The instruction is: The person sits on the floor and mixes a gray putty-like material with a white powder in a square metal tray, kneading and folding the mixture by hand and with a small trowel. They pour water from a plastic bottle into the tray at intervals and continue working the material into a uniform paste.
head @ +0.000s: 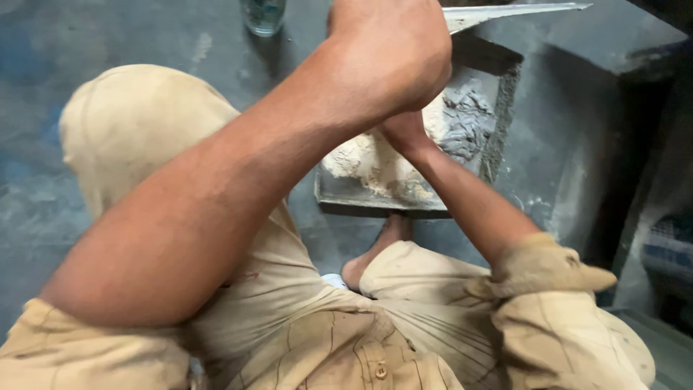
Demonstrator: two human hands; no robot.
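Nearest the camera sit the person's tan shirt front and bent knees in tan trousers, with one bare foot [379, 249] tucked under on the dark floor [86, 144].

Across the middle of the view the left forearm rises to the left hand [390, 58], which is closed into a fist. Its grip is clamped on the handle end of a flat metal blade [505, 12], a trowel-like tool that pokes out to the right near the top edge; the handle itself is hidden inside the fist.

Below and behind that arm, the right forearm reaches forward from a rolled tan cuff. The right hand [404, 133] goes down into a shallow metal tray [375, 198] that lies on the floor just beyond the foot. Only the wrist and the back of the hand show, so I cannot tell whether its grip is apart or together.

The tray holds pale, crumbly powder [368, 162] on the near side and darker wet grey paste [465, 123] on the far side. As a judgement, the mixing is partway: some material is wetted, while a good share of dry powder is not yet worked in.

Farther off, a clear glass [263, 14] stands on the floor at the top edge, well apart from the tray.
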